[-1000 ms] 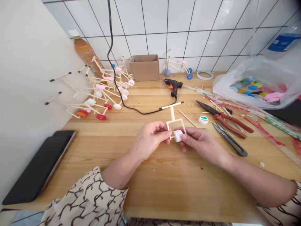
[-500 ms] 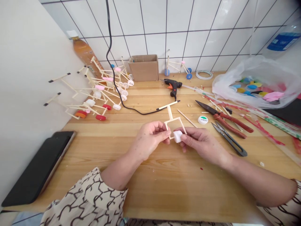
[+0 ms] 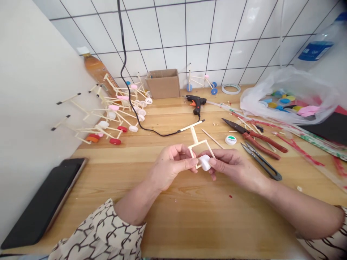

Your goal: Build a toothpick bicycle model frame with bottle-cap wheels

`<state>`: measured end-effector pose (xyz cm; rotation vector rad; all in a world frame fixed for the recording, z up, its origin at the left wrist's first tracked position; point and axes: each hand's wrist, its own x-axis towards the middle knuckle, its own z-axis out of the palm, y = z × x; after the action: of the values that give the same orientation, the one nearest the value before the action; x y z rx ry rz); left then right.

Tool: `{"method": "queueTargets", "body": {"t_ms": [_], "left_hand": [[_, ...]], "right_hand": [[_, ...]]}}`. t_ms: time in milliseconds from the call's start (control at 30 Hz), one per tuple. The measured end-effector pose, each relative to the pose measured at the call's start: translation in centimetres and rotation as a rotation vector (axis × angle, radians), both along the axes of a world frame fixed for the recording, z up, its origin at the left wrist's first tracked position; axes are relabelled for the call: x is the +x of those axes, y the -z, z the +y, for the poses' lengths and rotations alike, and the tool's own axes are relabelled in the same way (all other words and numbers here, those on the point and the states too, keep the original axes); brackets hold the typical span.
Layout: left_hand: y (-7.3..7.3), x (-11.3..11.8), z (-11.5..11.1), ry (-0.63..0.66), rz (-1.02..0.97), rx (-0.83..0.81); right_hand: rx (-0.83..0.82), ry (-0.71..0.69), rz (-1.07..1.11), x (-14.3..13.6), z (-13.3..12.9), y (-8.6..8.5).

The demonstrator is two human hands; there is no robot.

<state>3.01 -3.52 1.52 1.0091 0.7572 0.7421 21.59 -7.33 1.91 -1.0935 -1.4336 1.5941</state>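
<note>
A small frame of pale sticks (image 3: 194, 135), with a black-tipped crossbar at its far end, is held over the wooden table. My left hand (image 3: 173, 164) pinches the frame's lower left corner between thumb and fingers. At the frame's near end is a white bottle cap (image 3: 205, 163), and my right hand (image 3: 231, 167) is closed on it, thumb against its right side. Some of my right fingers are hidden behind the cap and the frame. One thin loose stick (image 3: 213, 138) lies just beyond my right hand.
Stick models with caps (image 3: 114, 108) stand at left, near a phone (image 3: 45, 202). Behind are a cardboard box (image 3: 164, 85) and glue gun (image 3: 197, 103). Pliers (image 3: 255, 139), snips (image 3: 262, 162), a green-and-white cap (image 3: 231, 139) and a plastic bag of caps (image 3: 287, 101) lie right.
The camera view has shifted slightly, so most things on the table appear lower. The white cap looks turned a little between my hands. Both hands keep their grip.
</note>
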Motion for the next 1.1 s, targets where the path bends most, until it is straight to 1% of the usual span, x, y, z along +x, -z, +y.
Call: {"method": "queueTargets", "body": {"t_ms": [167,400,500,833,1100], "left_hand": [[-0.1,0.3,-0.3,-0.026,-0.013,-0.007],[-0.1,0.4,-0.4,-0.036,-0.003,0.0],[0.0,0.6,-0.4,-0.032,0.008,-0.002],[0.1,0.6,-0.6,-0.064,0.01,0.005],[0.0,0.8,-0.9,-0.058,-0.025,0.0]], "right_hand": [[0.0,0.031,0.024,-0.1,-0.2,0.0],[-0.122,0.074,0.188,-0.7,-0.4,0.5],[-0.141,0.085,0.219,-0.8,-0.4,0.7],[-0.141,0.125,0.209,-0.8,-0.6,1.0],[-0.111,0.139,0.183,-0.9,-0.5,1.0]]}}
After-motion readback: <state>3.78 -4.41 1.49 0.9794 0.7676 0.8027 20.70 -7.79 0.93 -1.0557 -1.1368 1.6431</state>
